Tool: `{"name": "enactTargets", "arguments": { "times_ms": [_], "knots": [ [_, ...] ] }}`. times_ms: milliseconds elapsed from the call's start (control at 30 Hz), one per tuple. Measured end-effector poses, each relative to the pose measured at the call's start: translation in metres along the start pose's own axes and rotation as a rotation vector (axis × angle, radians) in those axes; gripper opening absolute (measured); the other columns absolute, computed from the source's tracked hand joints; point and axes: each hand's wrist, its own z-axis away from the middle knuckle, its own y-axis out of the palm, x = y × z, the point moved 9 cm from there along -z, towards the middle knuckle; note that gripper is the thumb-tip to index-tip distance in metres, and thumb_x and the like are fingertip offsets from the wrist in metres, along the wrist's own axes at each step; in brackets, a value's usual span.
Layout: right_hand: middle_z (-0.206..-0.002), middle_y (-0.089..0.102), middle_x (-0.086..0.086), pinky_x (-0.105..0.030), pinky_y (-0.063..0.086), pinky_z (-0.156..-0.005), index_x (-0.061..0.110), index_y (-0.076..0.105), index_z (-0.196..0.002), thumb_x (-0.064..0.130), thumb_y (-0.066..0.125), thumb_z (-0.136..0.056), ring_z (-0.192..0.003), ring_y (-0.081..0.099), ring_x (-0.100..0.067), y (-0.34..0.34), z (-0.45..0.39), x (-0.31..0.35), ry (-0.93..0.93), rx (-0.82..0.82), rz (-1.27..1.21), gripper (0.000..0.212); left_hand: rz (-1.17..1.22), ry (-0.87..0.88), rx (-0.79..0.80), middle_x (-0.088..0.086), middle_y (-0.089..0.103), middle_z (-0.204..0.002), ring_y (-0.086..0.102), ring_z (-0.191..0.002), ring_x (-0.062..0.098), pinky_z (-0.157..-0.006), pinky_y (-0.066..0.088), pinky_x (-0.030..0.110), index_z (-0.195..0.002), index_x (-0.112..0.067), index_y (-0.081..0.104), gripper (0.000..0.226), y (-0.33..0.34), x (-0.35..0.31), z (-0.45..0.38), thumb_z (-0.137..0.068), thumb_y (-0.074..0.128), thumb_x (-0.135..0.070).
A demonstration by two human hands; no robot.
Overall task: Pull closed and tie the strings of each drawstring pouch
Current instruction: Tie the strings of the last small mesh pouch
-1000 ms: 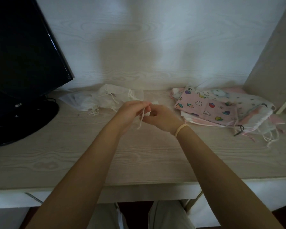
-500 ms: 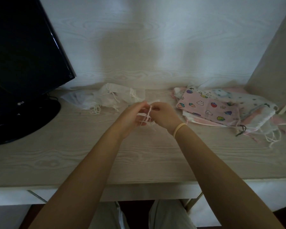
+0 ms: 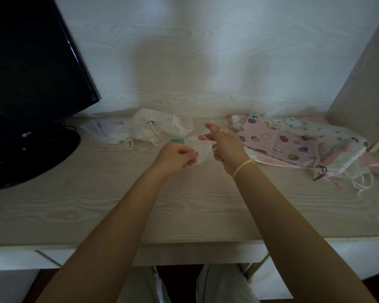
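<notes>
Head view: we hold a small white pouch [image 3: 200, 153] above the tabletop [image 3: 184, 206], mid-tie. Left hand [image 3: 175, 157] pinches one string end; right hand [image 3: 224, 147] hooks the other string [image 3: 202, 136] with curled fingers. Best to pull both ends outward evenly, keeping tension so the knot seats at the gathered mouth. Both forearms reach forward, the hands near each other.

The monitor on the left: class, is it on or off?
Off, it seems: the monitor shows a plain black screen, nothing lit.

Two hands [image 3: 175, 157], one monitor [image 3: 31, 84], one desk [image 3: 96, 204].
</notes>
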Motion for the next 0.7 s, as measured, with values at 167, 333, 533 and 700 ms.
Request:
{"name": "enactTargets", "arguments": {
  "times_ms": [167, 333, 533, 700],
  "knots": [
    [-0.11, 0.066, -0.011, -0.023, 0.034, -0.048, 0.019, 0.035, -0.139, 0.025, 0.063, -0.086, -0.057, 0.044, -0.012, -0.014, -0.008, -0.014, 0.059, -0.072, 0.219, 0.061, 0.159, -0.146, -0.119, 0.004, 0.07, -0.074, 0.06, -0.051, 0.005, -0.05, 0.045, 0.017, -0.096, -0.002, 0.07, 0.015, -0.013, 0.021, -0.004, -0.095, 0.058, -0.011],
    [-0.094, 0.069, -0.006, -0.033, 0.043, -0.075, 0.017, 0.059, -0.101, 0.038, 0.053, -0.08, -0.08, 0.057, -0.022, -0.024, -0.011, -0.01, 0.008, -0.043, 0.671, 0.03, 0.178, -0.19, -0.233, 0.0, 0.068, -0.068, 0.056, -0.043, 0.001, -0.044, 0.041, 0.017, -0.085, -0.009, 0.069, 0.015, -0.022, 0.03, -0.008, -0.095, 0.059, -0.016],
    [-0.074, 0.068, -0.003, -0.031, 0.047, -0.075, 0.015, 0.075, -0.066, 0.042, 0.039, -0.091, -0.067, 0.06, -0.019, -0.039, -0.013, -0.018, 0.103, 0.081, 1.283, 0.051, 0.164, -0.203, -0.284, 0.002, 0.064, -0.061, 0.055, -0.042, 0.005, -0.047, 0.047, 0.023, -0.07, -0.012, 0.064, 0.025, -0.021, 0.039, -0.01, -0.095, 0.059, -0.013],
    [-0.081, 0.065, -0.001, -0.034, 0.047, -0.083, 0.017, 0.075, -0.076, 0.072, 0.036, -0.086, -0.077, 0.06, -0.018, -0.009, -0.004, -0.027, 0.052, 0.243, 1.286, 0.068, 0.239, -0.197, -0.262, 0.006, 0.065, -0.062, 0.06, -0.049, 0.013, -0.044, 0.048, 0.021, -0.073, -0.007, 0.065, 0.023, -0.011, 0.036, -0.01, -0.094, 0.058, -0.008]
  ]
}}
